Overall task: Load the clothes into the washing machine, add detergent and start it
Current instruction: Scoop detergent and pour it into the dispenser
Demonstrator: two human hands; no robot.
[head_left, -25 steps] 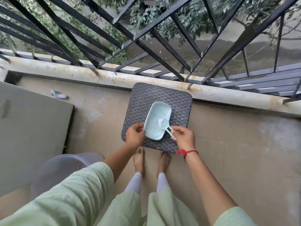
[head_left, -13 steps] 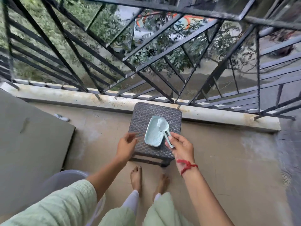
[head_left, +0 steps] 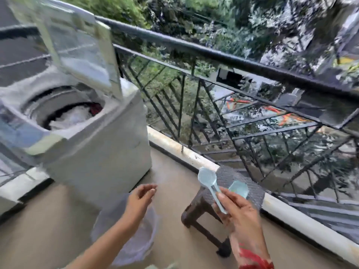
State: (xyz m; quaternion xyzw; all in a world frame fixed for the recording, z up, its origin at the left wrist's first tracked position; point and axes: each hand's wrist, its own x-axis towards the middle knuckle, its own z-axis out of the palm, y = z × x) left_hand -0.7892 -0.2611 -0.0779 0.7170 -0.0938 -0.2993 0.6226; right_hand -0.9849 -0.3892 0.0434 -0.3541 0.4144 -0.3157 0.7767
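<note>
A white top-loading washing machine (head_left: 101, 148) stands at the left with its lid (head_left: 81, 45) raised; white and dark red clothes (head_left: 75, 115) lie in the drum. My right hand (head_left: 240, 212) grips the handle of a pale blue scoop (head_left: 208, 181), its bowl pointing up and away. The pale blue detergent container (head_left: 238, 188) rests on a dark woven stool (head_left: 233, 191) just behind that hand. My left hand (head_left: 140, 197) hovers with fingers apart and holds nothing, below and to the right of the machine.
A translucent plastic basket (head_left: 136, 243) sits on the floor under my left forearm. A black metal railing (head_left: 233, 90) on a pale curb (head_left: 182, 150) bounds the balcony at the back and right. Tan floor lies between the machine and the stool.
The view has swung left and up, bringing the washing machine into sight. My right hand has lifted the scoop off the container. My left hand has let go and moved away from the stool.
</note>
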